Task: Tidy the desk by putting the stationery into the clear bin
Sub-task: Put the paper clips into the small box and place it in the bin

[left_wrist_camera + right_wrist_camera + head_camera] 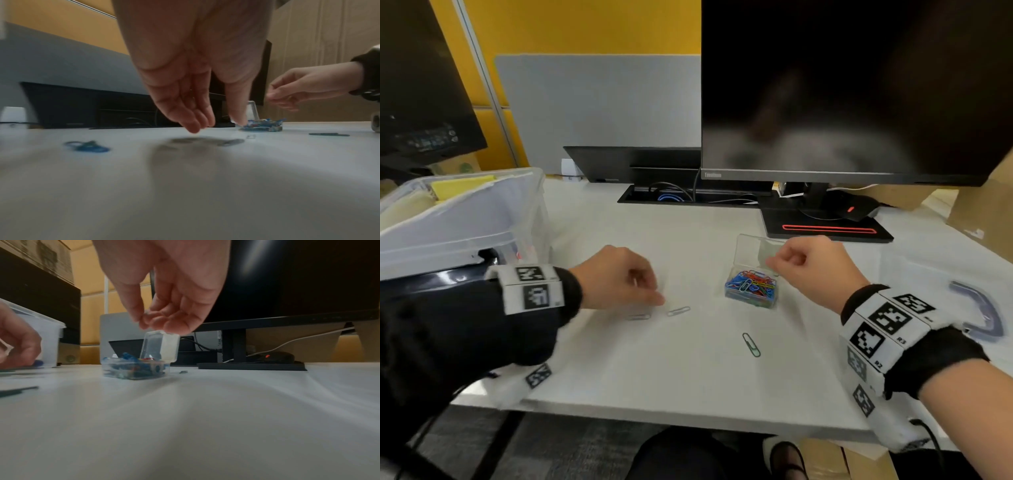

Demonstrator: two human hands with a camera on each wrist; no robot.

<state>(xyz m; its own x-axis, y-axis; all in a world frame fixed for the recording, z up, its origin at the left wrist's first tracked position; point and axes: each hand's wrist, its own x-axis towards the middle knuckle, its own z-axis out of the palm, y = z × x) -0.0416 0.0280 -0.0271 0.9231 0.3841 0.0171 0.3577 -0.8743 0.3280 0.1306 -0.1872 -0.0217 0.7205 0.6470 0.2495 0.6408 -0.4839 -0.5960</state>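
A small clear box [751,291] of coloured paper clips stands mid-desk with its lid [753,248] up. My right hand [774,264] hovers just over the box [133,368], thumb and fingertips pinched together on what looks like a paper clip, mostly hidden. My left hand [659,300] reaches down with straight fingers [193,128] that hold nothing, tips just above the desk beside two pale clips [678,311] [639,317]. A green clip [751,344] lies nearer me. The clear bin [465,219] sits at the far left with yellow paper inside.
A black monitor [852,85] on its stand [825,229] and a mouse [859,209] fill the back right. A cable tray [688,197] lies behind. A purple curved item [979,311] rests at the right. Blue loops [86,147] lie left of my left hand.
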